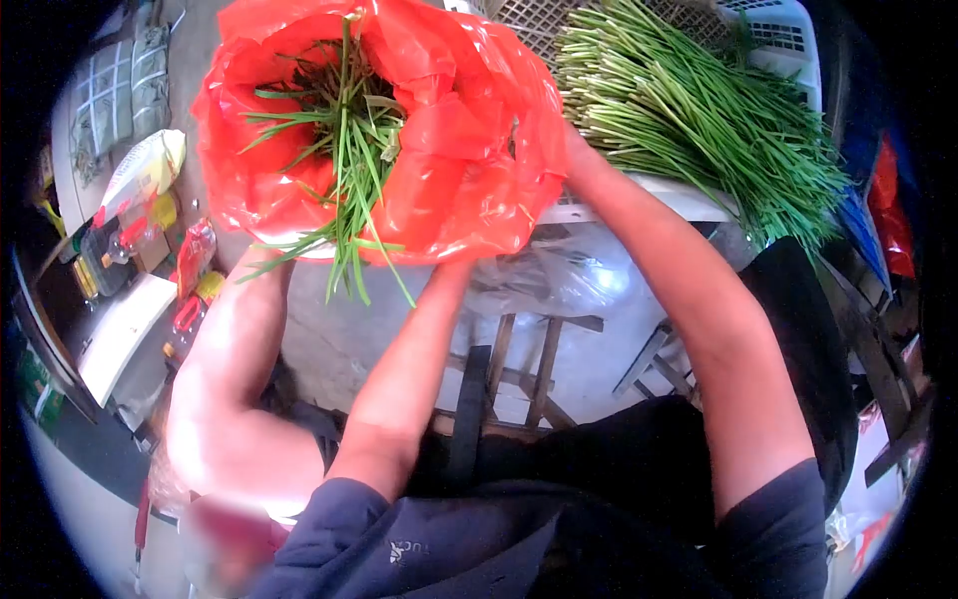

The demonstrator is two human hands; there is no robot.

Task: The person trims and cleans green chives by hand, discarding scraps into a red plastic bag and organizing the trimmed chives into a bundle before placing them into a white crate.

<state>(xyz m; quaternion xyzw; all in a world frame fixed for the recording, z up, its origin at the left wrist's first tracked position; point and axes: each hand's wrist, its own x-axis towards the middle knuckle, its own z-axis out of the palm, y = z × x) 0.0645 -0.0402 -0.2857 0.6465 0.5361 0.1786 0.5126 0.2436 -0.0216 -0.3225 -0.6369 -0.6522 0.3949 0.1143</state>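
Observation:
A red plastic bag [449, 190] is held up in front of me, its mouth tilted towards me. Loose green stalks [354, 170] with long thin leaves lie in it and hang over its near rim. My right hand [577, 152] holds the bag at its right side, with the fingers behind the plastic. Under the near rim my left forearm [414, 364] reaches the bag from below; the left hand itself is covered by it. To the right, a thick pile of long green garlic stems or chives [689, 110] lies on a white plastic basket [788, 45].
Below the bag are a clear plastic bag [554, 275] and a wooden stool [544, 364]. Packets and a white board [125, 334] stand at the left. A bare limb [225, 369] rises at left; whose it is I cannot tell. A blurred person [225, 544] shows lower left.

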